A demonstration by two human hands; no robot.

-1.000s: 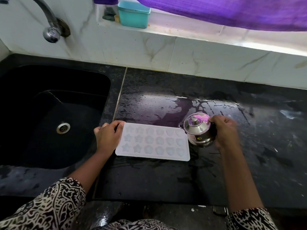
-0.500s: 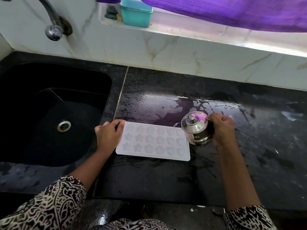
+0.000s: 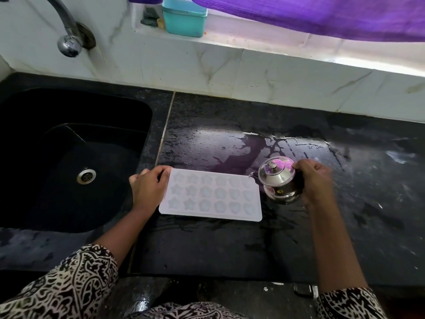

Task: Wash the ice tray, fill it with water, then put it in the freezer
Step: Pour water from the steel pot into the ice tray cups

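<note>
A black sink with a steel drain lies left of the wet black countertop. A teal container stands beneath a purple curtain.

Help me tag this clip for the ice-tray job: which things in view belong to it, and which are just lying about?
In the job: ice tray, held by the left hand; steel kettle, gripped by the right hand, spout at the tray's corner; tap and sink.
Lying about: teal tub on the ledge; purple cloth above it.

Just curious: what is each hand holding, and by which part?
The left hand holds the ice tray by its left end; the right hand grips the steel kettle by its right side.
</note>
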